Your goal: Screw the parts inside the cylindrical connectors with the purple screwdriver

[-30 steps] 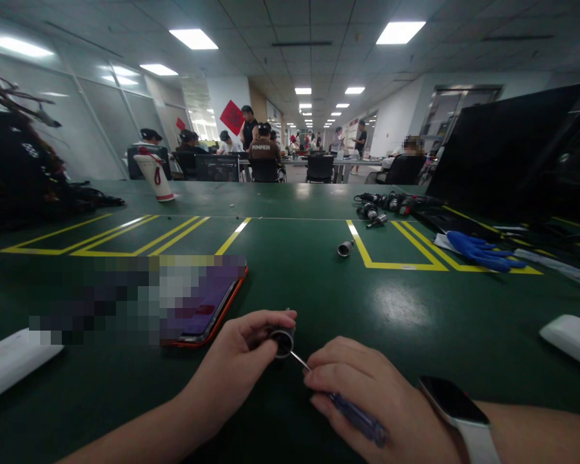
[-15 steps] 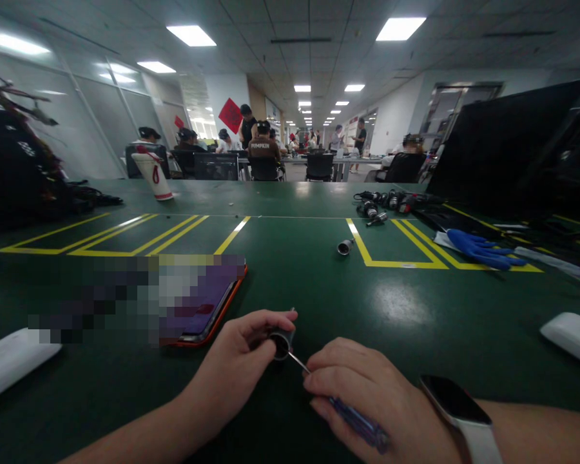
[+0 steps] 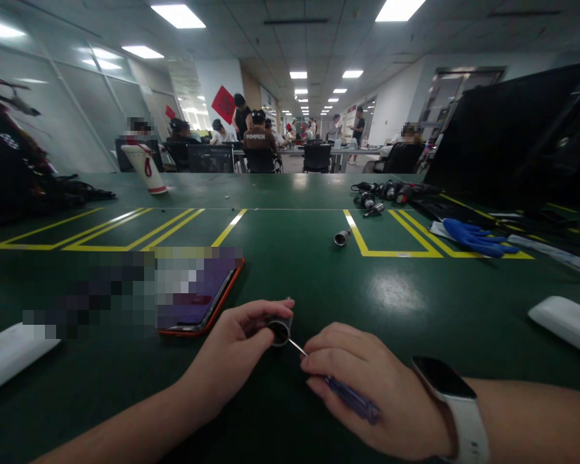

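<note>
My left hand (image 3: pixel 232 357) pinches a small dark metal cylinder (image 3: pixel 280 330) just above the green table (image 3: pixel 319 283), its open end facing me. My right hand (image 3: pixel 367 386) is closed round a small screwdriver with a blue-purple handle (image 3: pixel 352 401); its thin metal shaft reaches into the cylinder's opening. A smartwatch with a white band (image 3: pixel 447 386) sits on my right wrist.
A phone in an orange case (image 3: pixel 200 299) lies left of my hands. A similar metal cylinder (image 3: pixel 341 238) lies farther out by yellow floor-tape lines. Blue gloves (image 3: pixel 473 237), more dark parts (image 3: pixel 381 193), a paper cup (image 3: pixel 145 167), white flat objects at both edges. People sit at desks behind.
The view has tilted slightly upward, so everything sits a little lower-to-higher in frame. Both hands keep their hold on the cylinder and screwdriver.
</note>
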Demonstrator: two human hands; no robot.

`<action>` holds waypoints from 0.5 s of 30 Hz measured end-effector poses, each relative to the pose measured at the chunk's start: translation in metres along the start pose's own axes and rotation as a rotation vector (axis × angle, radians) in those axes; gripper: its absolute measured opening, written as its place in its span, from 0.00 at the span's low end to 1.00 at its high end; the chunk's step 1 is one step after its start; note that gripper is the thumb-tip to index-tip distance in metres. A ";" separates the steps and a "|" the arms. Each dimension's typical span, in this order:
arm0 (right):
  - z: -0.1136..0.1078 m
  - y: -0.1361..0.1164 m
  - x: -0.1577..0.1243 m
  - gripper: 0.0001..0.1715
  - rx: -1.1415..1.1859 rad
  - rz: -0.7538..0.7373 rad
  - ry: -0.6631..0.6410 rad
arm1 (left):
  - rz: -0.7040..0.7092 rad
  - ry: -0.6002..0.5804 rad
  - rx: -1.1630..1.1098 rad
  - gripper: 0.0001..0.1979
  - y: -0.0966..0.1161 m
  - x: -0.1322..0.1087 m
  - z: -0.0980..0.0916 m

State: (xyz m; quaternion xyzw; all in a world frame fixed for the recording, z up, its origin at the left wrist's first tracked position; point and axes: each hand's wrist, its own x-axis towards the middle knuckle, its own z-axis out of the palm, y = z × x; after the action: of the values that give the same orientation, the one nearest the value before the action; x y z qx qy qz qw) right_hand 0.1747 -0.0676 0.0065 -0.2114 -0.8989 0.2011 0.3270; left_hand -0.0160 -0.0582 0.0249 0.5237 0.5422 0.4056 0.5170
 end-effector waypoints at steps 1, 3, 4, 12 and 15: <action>0.000 0.001 0.000 0.11 0.001 0.002 -0.006 | 0.002 -0.002 0.005 0.10 0.000 0.000 0.000; 0.001 0.001 -0.001 0.11 0.002 0.004 -0.013 | 0.008 -0.007 0.018 0.09 0.000 0.000 0.000; 0.000 0.001 -0.001 0.11 0.006 0.002 -0.015 | 0.014 -0.008 0.022 0.09 0.000 0.000 0.000; -0.019 -0.007 -0.001 0.10 0.210 0.121 0.210 | 0.005 0.013 -0.005 0.07 -0.001 -0.001 0.000; -0.023 -0.005 -0.001 0.15 0.317 0.312 0.232 | 0.006 0.001 -0.023 0.08 -0.002 -0.001 -0.001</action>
State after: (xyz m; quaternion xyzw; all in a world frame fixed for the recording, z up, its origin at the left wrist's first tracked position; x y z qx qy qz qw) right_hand 0.1900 -0.0675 0.0252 -0.3152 -0.7690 0.3619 0.4222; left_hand -0.0173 -0.0590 0.0231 0.5189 0.5362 0.4138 0.5215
